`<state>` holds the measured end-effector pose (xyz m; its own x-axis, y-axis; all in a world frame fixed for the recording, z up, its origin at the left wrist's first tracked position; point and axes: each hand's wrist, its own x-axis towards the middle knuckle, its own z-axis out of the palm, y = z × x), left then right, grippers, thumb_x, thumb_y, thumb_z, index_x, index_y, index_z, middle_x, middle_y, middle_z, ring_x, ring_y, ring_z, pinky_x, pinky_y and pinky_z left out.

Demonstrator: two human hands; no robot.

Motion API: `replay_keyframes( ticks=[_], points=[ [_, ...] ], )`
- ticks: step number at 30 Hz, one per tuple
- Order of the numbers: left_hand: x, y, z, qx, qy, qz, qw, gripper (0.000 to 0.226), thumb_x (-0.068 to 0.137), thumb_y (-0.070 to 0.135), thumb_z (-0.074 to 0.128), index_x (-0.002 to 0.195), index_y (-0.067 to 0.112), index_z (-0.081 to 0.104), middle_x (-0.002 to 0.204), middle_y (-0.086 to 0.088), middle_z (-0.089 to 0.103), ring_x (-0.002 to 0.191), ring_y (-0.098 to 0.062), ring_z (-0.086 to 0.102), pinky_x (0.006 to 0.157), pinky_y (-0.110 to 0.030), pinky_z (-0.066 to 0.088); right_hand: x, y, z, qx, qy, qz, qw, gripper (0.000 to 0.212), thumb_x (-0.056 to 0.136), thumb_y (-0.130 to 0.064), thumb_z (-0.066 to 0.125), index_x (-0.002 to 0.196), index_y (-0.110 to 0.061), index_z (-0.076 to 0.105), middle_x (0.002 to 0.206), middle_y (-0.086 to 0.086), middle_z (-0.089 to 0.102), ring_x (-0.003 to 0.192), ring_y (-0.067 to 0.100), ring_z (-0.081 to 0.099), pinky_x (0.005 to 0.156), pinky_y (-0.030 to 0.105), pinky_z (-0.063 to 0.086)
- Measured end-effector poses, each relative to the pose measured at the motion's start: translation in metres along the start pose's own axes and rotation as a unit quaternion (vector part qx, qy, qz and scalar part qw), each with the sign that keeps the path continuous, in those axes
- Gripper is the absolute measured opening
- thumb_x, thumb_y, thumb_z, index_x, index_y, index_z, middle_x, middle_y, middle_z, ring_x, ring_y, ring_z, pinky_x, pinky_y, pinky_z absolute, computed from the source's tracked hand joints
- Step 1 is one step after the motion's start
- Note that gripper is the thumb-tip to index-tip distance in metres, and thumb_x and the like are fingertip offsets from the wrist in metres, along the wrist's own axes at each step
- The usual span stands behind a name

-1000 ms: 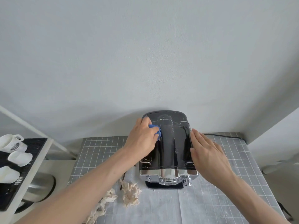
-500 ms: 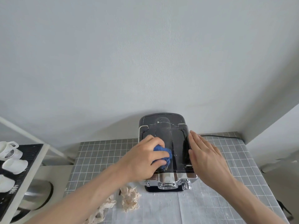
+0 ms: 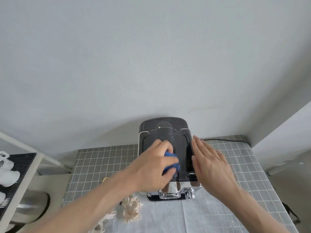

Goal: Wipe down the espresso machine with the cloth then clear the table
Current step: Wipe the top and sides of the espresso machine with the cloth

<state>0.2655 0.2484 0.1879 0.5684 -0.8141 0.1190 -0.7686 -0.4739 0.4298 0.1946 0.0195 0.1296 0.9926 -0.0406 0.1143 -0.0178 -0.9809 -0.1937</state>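
Standing against the wall at the back of the tiled table (image 3: 104, 158), the espresso machine (image 3: 168, 132) ran lengthwise toward the camera, chrome front nearest. The left hand (image 3: 151, 169), curled around the bunched blue cloth (image 3: 170, 163), hid much of the machine's top. The right hand (image 3: 210, 165) lay flat and empty, seemingly touching its right side. Crumpled paper (image 3: 132, 209) lay below, partly cut off.

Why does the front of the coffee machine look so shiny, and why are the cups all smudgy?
In the head view, the espresso machine has a chrome front that mirrors the bright room; the white cups sit at the wide lens's left edge, stretched and blurred; the left hand with the blue cloth looks slightly smeared.
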Motion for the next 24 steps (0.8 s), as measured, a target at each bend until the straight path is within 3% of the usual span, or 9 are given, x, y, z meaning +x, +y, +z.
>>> replay_keyframes(
  ticks=[4,13,24],
  points=[
    [-0.007,0.012,-0.001,0.021,-0.048,0.010,0.999,0.021,0.100,0.034,0.055,0.104,0.020,0.069,0.112,0.007,0.041,0.104,-0.015,0.041,0.092,-0.025,0.044,0.000,0.001,0.002,0.006,0.005,-0.001,1.000,0.054,0.106,-0.030,0.039,0.157,-0.015,0.034,0.163,-0.002,0.036,0.148,0.018,0.037,0.110,0.046,0.044],
    [0.084,-0.041,-0.002,0.151,-0.013,-0.085,0.985,0.025,0.102,0.031,0.054,0.106,0.014,0.071,0.115,-0.002,0.043,0.104,-0.022,0.039,0.092,-0.040,0.045,0.000,0.002,0.000,0.000,-0.013,0.005,1.000,0.056,0.106,-0.035,0.026,0.159,-0.018,0.030,0.166,-0.003,0.030,0.150,0.020,0.033,0.114,0.046,0.040],
    [0.010,0.020,-0.001,0.089,-0.081,0.015,0.993,0.023,0.100,0.035,0.050,0.089,0.022,0.065,0.107,0.004,0.042,0.096,-0.019,0.040,0.088,-0.033,0.046,-0.001,0.000,0.001,-0.018,-0.002,0.008,1.000,0.054,0.105,-0.033,0.031,0.156,-0.017,0.037,0.164,-0.003,0.034,0.147,0.023,0.040,0.108,0.048,0.045]
  ],
)
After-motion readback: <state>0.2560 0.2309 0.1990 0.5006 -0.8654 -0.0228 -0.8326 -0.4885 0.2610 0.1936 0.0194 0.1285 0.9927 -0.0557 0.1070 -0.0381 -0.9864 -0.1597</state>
